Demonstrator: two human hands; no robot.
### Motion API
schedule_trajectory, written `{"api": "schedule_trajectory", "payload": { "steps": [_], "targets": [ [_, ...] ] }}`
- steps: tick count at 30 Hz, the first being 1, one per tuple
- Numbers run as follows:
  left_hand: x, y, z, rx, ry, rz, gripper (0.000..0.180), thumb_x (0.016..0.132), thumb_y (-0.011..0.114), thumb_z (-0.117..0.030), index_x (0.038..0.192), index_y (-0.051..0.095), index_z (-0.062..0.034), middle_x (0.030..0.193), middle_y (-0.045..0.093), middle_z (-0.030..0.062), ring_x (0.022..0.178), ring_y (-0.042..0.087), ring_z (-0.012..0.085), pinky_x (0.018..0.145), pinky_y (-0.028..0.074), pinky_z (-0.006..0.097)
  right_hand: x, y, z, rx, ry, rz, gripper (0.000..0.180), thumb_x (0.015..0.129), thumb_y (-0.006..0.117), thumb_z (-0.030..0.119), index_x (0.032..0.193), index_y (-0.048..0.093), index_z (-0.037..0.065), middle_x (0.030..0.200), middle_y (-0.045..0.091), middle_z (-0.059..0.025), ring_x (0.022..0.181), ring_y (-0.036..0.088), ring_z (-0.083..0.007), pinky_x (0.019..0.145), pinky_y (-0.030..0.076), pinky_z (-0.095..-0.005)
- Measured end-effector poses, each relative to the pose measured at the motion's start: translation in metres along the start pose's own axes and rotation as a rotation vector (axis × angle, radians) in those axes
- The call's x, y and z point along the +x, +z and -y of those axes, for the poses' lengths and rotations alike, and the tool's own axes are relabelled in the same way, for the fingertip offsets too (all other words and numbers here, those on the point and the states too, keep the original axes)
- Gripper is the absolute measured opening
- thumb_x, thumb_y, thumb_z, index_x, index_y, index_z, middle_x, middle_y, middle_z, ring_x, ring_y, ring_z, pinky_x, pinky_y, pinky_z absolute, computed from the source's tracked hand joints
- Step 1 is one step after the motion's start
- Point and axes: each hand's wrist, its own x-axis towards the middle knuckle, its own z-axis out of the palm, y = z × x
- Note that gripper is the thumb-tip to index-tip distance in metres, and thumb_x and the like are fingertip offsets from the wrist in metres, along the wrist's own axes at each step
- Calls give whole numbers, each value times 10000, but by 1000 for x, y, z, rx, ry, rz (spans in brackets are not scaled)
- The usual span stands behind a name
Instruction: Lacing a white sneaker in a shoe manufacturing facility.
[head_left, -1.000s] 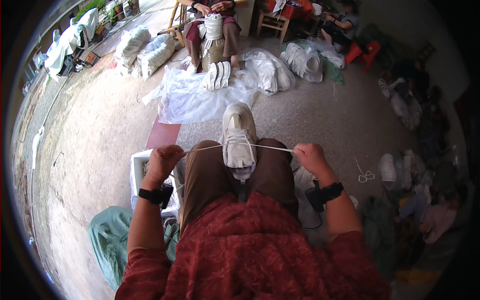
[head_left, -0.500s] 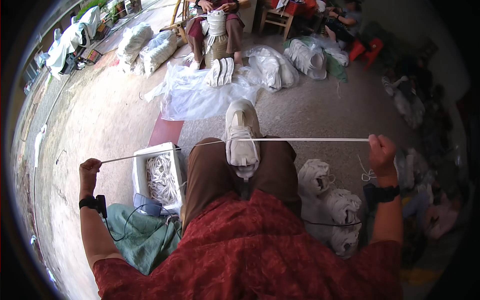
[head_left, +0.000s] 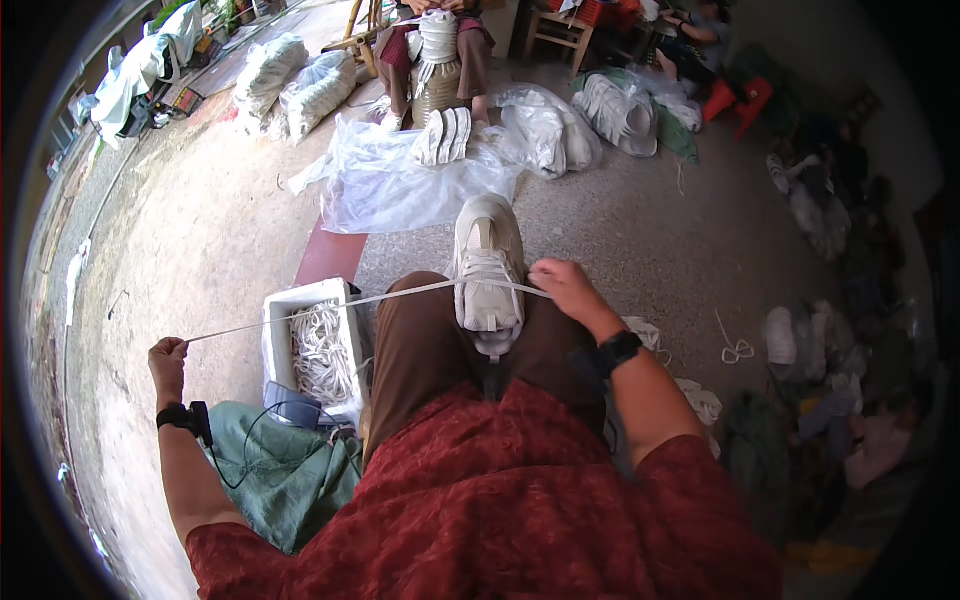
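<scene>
Left hand (head_left: 168,364) is pinching one end of the lace (head_left: 420,289), stretched out past the knees (head_left: 412,325); right hand (head_left: 570,286) is hovering beside the shoe (head_left: 492,303), where the lace is meeting it, its fingers hiding whether they're gripping. From where I'm standing, this pulling is calling for even tension, a flat, untwisted lace and a steady shoe. That shoe is resting between the knees, toe pointing away, looking cream-white, white lace rows crossing its upper.
</scene>
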Motion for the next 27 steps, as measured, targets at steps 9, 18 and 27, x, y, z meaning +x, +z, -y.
{"api": "schedule_trajectory", "payload": {
  "steps": [9,18,27],
  "targets": [
    [7,-7,-5,79,9,-37,50,752,628,-12,703,617,-11,593,557,-4,522,450,56,473,358,209,-2,-48,30,-267,-132,138,114,760,593,122,765,607,8,701,579,-189,662,589,-334,592,450,-360],
    [-13,3,28,321,-85,-13,48,711,635,-43,689,640,-1,560,584,43,497,522,103,471,417,252,-97,-156,85,-774,-351,-95,143,765,569,48,641,530,-11,518,439,-129,443,460,-280,415,350,-370],
    [-7,4,-1,296,-72,-105,89,724,653,-81,702,644,5,583,607,73,518,563,132,493,441,268,-145,-166,51,-883,-247,-109,107,766,580,71,673,558,24,529,441,-141,468,473,-302,418,352,-380]
  ]
}}
